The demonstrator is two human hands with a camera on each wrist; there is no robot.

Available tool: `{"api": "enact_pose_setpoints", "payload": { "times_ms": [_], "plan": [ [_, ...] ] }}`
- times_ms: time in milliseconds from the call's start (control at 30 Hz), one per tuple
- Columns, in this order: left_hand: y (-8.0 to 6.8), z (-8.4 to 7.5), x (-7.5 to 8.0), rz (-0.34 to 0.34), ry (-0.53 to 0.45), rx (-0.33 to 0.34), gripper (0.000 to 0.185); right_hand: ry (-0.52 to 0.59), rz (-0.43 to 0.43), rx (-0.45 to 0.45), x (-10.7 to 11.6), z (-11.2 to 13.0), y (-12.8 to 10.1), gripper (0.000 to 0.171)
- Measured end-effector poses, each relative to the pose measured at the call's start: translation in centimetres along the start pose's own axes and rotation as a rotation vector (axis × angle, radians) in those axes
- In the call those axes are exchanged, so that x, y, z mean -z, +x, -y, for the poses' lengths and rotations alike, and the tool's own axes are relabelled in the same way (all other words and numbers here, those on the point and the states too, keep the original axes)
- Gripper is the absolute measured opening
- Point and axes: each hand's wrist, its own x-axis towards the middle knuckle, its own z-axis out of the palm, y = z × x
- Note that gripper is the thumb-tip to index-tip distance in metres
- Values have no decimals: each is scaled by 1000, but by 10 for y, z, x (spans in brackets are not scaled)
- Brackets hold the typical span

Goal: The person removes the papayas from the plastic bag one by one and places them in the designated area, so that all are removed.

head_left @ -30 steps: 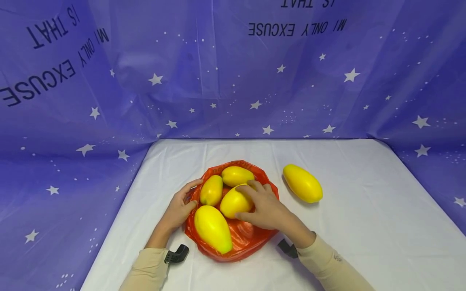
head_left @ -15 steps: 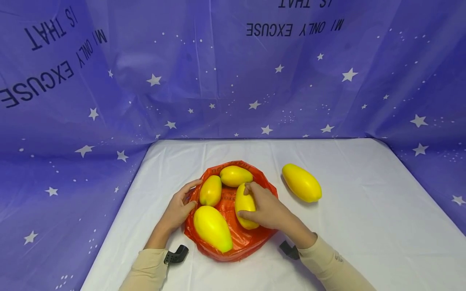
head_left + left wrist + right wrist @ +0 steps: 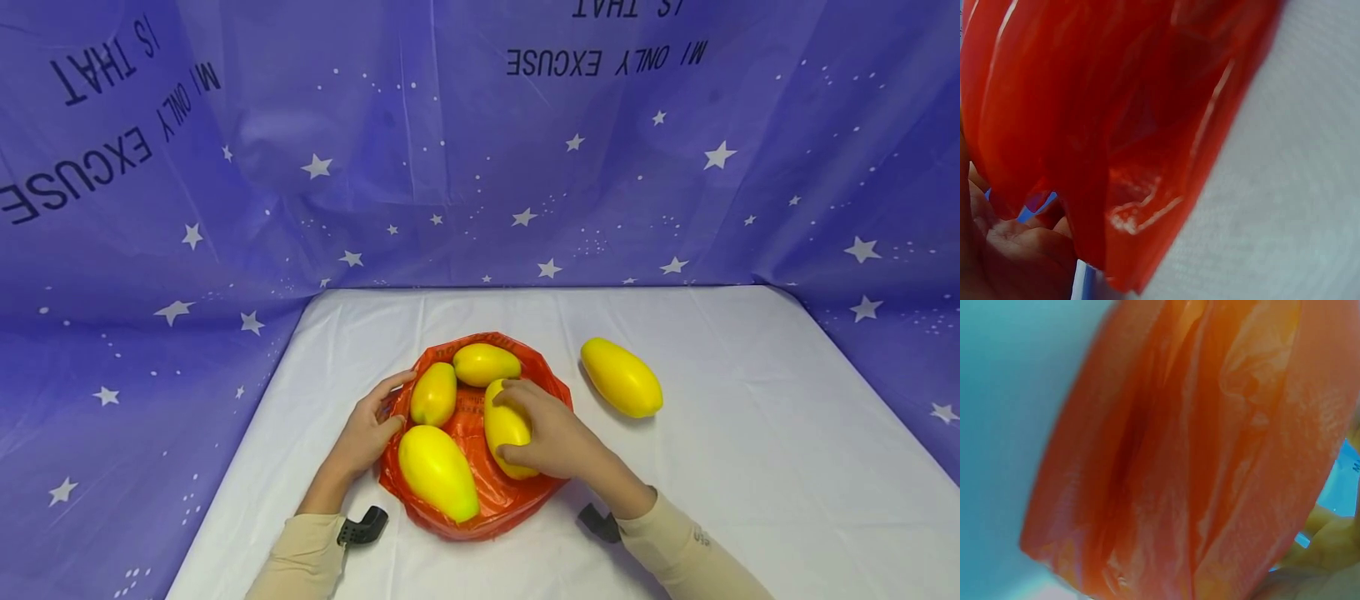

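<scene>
Right grip [image 3: 551, 433] curled around one of four mangoes [image 3: 507, 427] in the red bag [image 3: 501, 492]; left grip [image 3: 369, 429] clutched its rim.

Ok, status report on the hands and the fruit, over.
Right hand grips a fruit in the bag. Left hand holds the bag's edge. Nothing in the way.

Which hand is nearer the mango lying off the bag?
Right. The right hand grips a mango in the bag, just left of the loose mango; the left hand is across the bag.
</scene>
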Motion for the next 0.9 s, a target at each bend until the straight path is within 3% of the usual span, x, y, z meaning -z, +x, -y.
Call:
{"api": "enact_pose_setpoints", "payload": {
  "times_ms": [233, 467, 667, 900],
  "plan": [
    [-3, -26, -5, 13, 12, 6, 60, 2, -34, -10, 7, -1, -5, 56],
    [0, 1, 1, 3, 21, 7, 64, 46, -56, 9, 18, -1, -5, 48],
    [0, 3, 0, 1, 16, -2, 64, 21, -42, 2, 16, -4, -7, 48],
    [1, 3, 1, 7, 9, -7, 66, 33, 38, -29, 14, -9, -9, 58]
  ]
}}
